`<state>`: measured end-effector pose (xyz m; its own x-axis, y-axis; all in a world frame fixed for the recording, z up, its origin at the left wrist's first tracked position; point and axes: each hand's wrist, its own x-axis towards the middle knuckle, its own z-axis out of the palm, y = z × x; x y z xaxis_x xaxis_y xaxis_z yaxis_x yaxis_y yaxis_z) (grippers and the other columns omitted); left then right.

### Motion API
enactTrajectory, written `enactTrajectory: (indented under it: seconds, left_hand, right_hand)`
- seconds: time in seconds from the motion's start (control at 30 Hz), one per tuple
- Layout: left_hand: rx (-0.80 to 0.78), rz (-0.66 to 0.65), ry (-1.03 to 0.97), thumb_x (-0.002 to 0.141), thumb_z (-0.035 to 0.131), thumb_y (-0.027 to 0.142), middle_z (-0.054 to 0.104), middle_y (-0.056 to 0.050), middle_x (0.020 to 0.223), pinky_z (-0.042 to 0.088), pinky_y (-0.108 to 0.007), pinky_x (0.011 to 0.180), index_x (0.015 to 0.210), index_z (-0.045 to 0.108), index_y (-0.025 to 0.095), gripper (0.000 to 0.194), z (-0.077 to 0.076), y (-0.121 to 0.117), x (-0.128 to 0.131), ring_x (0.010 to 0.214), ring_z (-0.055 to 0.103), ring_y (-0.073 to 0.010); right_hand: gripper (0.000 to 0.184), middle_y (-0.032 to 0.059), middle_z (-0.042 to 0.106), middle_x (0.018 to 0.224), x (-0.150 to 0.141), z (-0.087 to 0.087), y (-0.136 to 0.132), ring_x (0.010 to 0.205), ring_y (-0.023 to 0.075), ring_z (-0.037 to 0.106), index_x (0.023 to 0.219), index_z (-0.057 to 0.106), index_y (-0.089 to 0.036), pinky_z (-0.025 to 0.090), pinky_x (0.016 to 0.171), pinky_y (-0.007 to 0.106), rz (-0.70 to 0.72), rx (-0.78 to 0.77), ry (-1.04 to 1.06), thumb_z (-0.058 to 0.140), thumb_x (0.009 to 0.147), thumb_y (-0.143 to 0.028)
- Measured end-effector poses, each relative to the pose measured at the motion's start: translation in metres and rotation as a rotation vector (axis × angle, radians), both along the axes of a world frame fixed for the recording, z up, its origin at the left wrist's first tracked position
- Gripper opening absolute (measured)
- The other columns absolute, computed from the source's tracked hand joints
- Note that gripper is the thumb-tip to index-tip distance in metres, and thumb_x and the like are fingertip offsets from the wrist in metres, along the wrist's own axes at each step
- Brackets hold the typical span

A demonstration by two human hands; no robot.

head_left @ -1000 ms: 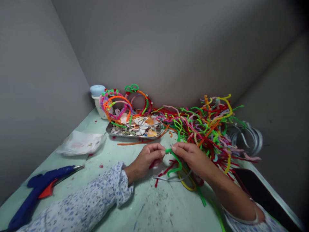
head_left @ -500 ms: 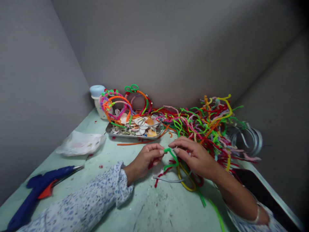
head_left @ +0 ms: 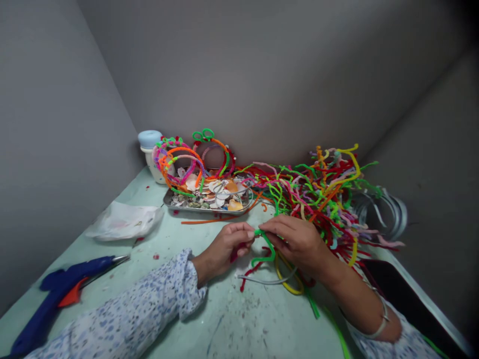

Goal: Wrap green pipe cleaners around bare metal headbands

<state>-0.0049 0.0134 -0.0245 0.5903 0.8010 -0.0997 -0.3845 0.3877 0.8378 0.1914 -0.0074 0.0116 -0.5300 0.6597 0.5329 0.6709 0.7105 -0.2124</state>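
Observation:
A bright green pipe cleaner (head_left: 271, 253), bent in a zigzag, hangs between my two hands over the middle of the table. My left hand (head_left: 226, 249) is closed in a pinch on its upper end. The fingertips of my right hand (head_left: 299, 244) press together on the same piece, almost touching the left fingertips. Beneath them lie a thin grey strip (head_left: 265, 282), a dark red pipe cleaner (head_left: 242, 284) and a yellow loop (head_left: 295, 290), partly hidden by my right hand.
A metal tray (head_left: 204, 210) of shells holds several colourful pipe-cleaner hoops (head_left: 183, 149) at the back. Right of it spreads a tangled pipe-cleaner pile (head_left: 299, 187), beside grey headbands (head_left: 398, 214). A blue glue gun (head_left: 71, 279), plastic bag (head_left: 125, 222), lidded jar (head_left: 150, 139) and dark flat object (head_left: 396, 289) also lie around.
My right hand has turned, and its fingertips have moved slightly left, closing up on the green pipe cleaner. The hanging green end has shifted a little left. My left hand stays nearly still.

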Motion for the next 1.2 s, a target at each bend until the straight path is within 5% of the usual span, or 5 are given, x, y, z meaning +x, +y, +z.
enactTrajectory:
  seconds: [0.57, 1.2]
  left_hand:
    - [-0.080, -0.002, -0.048, 0.074, 0.067, 0.021, 0.043, 0.005, 0.059, 0.019, -0.015, 0.039, 0.073, 0.054, 0.013, 0.016, 0.002, -0.001, 0.001, 0.044, 0.031, -0.0016]
    - [-0.055, -0.021, -0.049, 0.075, 0.065, 0.020, 0.040, 0.005, 0.057, 0.018, -0.016, 0.039, 0.069, 0.052, 0.013, 0.016, 0.001, 0.000, 0.001, 0.043, 0.029, -0.0021]
  right_hand:
    - [0.028, 0.0098, 0.072, 0.098, 0.004, -0.024, 0.003, 0.085, 0.0197, 0.066, 0.115, 0.062, -0.017, 0.050, 0.075, 0.031, 0.001, 0.337, -0.075, 0.058, 0.087, -0.013]
    - [0.027, 0.0111, 0.072, 0.094, 0.001, -0.025, 0.002, 0.085, 0.0205, 0.068, 0.109, 0.066, -0.015, 0.054, 0.073, 0.032, -0.002, 0.316, 0.027, 0.057, 0.085, -0.009]
